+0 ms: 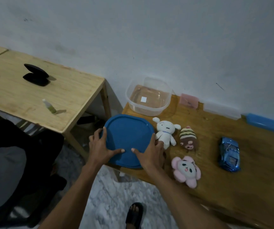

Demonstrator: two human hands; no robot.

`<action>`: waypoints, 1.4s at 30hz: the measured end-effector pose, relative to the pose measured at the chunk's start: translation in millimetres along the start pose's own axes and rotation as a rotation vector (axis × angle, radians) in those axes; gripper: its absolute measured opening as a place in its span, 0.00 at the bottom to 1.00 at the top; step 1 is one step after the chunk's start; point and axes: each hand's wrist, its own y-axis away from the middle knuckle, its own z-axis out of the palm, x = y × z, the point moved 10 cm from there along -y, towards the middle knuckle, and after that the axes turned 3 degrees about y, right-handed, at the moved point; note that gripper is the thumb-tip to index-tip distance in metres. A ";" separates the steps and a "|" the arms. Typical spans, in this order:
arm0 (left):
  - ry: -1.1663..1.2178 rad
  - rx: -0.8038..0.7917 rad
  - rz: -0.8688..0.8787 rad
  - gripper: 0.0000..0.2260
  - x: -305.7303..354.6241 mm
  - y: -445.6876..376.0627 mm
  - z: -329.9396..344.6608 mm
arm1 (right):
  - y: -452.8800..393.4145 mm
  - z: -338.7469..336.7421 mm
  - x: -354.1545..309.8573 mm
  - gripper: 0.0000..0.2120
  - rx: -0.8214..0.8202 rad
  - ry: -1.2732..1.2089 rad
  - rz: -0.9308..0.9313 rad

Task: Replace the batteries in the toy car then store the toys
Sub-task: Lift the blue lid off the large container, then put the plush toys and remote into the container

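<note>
At table edge, hands gripping blue lid

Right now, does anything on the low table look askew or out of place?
The blue lid, held by both hands, overhangs the table's left edge. The brown plush lies head-down. Nothing looks spilled or broken.

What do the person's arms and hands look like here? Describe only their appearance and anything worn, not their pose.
Both arms are bare along all of their visible length: no sleeves, gloves, watch or bracelets show. The left hand and right hand carry no visible rings, and the nails look short and unpainted. The only clothing in view near them is a dark open-toed sandal on one foot below.
</note>
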 end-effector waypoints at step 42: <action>0.423 -0.219 0.251 0.39 218.2 -33.8 129.3 | -91.5 -85.7 149.2 0.33 0.126 -0.500 0.104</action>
